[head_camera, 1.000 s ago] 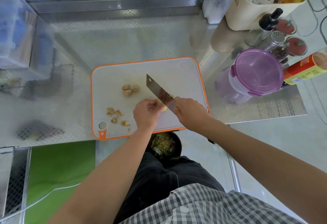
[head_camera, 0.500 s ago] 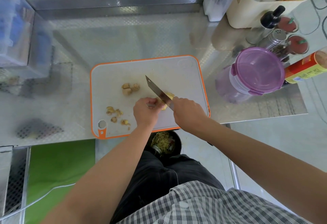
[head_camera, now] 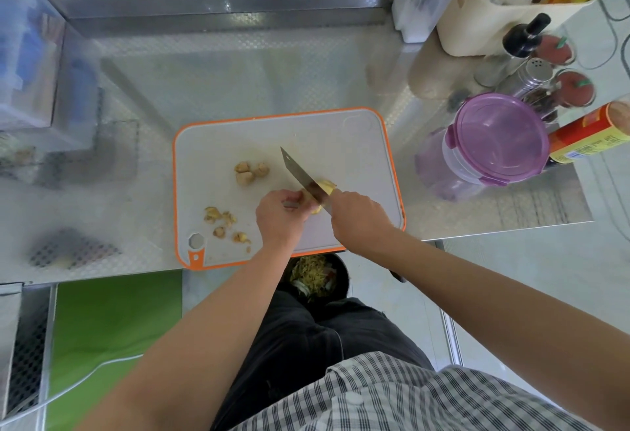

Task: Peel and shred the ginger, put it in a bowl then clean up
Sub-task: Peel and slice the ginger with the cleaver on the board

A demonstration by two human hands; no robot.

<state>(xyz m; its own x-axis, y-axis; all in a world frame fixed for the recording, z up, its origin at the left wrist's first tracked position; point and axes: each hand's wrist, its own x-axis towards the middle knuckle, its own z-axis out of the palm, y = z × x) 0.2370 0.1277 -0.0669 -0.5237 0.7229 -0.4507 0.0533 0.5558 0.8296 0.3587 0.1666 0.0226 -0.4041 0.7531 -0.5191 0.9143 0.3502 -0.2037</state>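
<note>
Below the near edge of the orange-rimmed white cutting board (head_camera: pixel 358 144), a round black bin (head_camera: pixel 345 274) holds pale shreds and scraps. Right of the board stands a purple-lidded clear plastic tub (head_camera: pixel 494 137), contents unclear. On the board's near right part, my left grip (head_camera: pixel 279 216) pinches the pale yellow ginger piece (head_camera: pixel 325 187). My right grip (head_camera: pixel 358 219) clasps the steel cleaver (head_camera: pixel 303 175), with its blade against the ginger.

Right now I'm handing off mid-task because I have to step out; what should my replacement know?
Left hand pinches the ginger piece at the cutting board.
Right hand grips the cleaver, blade against that piece.
A cluster of ginger knobs waits mid-board; peel scraps lie front left.
Done: some peeling. Left: finish peeling, shred, bowl, clean up.
</note>
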